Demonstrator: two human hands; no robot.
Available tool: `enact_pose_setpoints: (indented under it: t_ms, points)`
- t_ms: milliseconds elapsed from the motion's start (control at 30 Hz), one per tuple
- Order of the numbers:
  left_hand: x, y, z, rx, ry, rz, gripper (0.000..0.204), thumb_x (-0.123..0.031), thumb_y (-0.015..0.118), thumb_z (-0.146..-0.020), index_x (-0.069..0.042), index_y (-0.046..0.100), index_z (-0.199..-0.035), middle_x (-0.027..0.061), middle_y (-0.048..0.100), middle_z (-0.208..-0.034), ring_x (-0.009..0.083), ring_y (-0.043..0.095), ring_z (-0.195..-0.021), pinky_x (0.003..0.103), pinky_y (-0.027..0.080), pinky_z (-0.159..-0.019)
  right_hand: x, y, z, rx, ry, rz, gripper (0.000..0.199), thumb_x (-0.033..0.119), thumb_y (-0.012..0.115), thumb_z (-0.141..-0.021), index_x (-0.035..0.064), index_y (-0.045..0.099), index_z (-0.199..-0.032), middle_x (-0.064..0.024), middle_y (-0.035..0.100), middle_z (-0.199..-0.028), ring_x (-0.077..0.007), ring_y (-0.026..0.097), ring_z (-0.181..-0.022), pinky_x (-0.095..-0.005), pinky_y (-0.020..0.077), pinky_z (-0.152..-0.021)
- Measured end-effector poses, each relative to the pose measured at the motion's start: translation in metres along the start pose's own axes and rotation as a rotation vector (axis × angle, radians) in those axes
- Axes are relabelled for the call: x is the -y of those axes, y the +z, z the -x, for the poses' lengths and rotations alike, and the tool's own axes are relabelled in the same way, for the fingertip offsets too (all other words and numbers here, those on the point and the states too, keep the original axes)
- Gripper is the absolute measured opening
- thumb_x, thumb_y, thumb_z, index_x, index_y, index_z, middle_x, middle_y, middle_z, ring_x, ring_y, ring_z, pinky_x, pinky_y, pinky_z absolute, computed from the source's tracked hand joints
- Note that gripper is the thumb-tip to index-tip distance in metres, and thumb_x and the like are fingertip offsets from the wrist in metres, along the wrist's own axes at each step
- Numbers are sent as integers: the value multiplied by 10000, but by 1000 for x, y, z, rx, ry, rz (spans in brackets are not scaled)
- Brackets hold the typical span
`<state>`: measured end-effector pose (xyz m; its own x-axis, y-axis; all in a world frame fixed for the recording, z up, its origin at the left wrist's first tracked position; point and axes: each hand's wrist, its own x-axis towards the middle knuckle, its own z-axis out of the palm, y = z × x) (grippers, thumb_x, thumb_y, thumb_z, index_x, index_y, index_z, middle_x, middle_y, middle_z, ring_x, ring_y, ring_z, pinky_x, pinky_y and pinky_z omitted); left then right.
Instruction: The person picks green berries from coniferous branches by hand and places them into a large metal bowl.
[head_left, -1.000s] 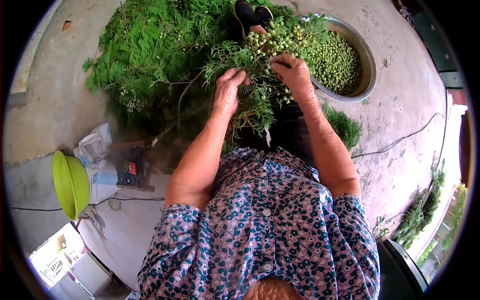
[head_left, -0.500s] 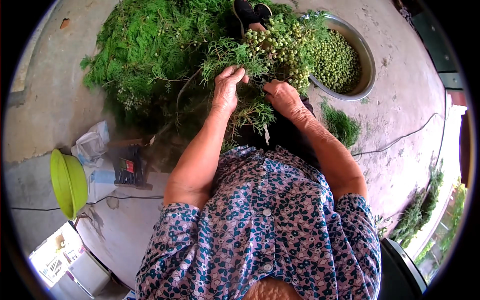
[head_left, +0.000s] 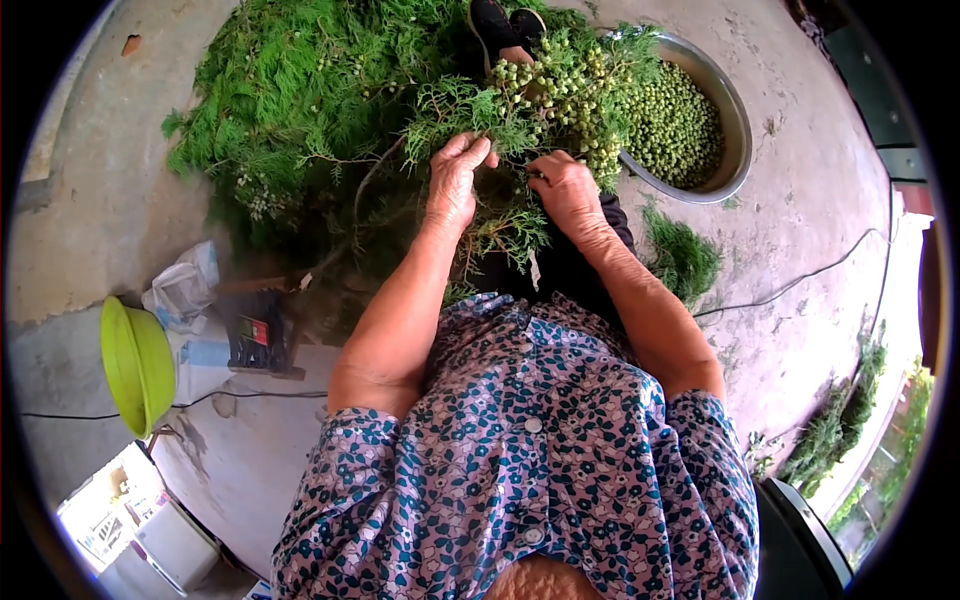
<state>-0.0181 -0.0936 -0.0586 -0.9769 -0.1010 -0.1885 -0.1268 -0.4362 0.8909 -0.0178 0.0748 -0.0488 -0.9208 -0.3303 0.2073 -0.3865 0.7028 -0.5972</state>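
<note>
A leafy conifer branch (head_left: 465,110) with clusters of pale green cones (head_left: 570,95) lies across my lap. My left hand (head_left: 458,178) is closed on its stem, thumb and fingers pinched together. Just to the right, my right hand (head_left: 565,190) has its fingers curled in at the twigs beside the cones; what the fingertips hold is hidden. Beyond it, a metal basin (head_left: 738,140) holds a heap of loose green cones (head_left: 672,125); the branch's cone-laden end hangs over its left rim.
A big pile of green branches (head_left: 290,90) spreads at the far left. Cut sprigs (head_left: 685,255) lie below the basin. A lime-green plastic tub (head_left: 137,368), a white bag (head_left: 185,290) and a dark cable (head_left: 790,285) are on the concrete floor.
My right hand has shifted slightly left and its forearm has drawn inward. My left hand keeps its grip on the branch in the same place.
</note>
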Motion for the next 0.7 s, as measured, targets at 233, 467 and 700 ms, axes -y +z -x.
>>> enact_pose_setpoints:
  t_ms: [233,467,700]
  points:
    - [-1,-1,-1,17,-7,-39,132,-168,584,-826,-46,585,-878,15,570,-722,119,511,-718,250,342,-795,-4,-50,-1,163,558,-952,160,53,582,-794,-3,570,-943,-33,564,-665,-94,522,-566,-199,413,-499]
    - [-3,-2,-2,29,-29,-79,138,-170,575,-828,-45,595,-884,13,577,-726,119,511,-737,264,342,-813,-25,-42,-1,77,542,-1482,132,-43,544,-796,23,528,-910,-60,569,-738,-137,554,-623,-231,445,-512]
    - [-10,13,1,-21,21,-41,94,-67,630,-736,-61,622,-829,-12,586,-711,99,499,-691,251,371,-733,-11,-42,-4,177,481,-1588,145,13,528,-837,15,536,-982,-82,588,-811,-130,548,-656,-229,441,-541]
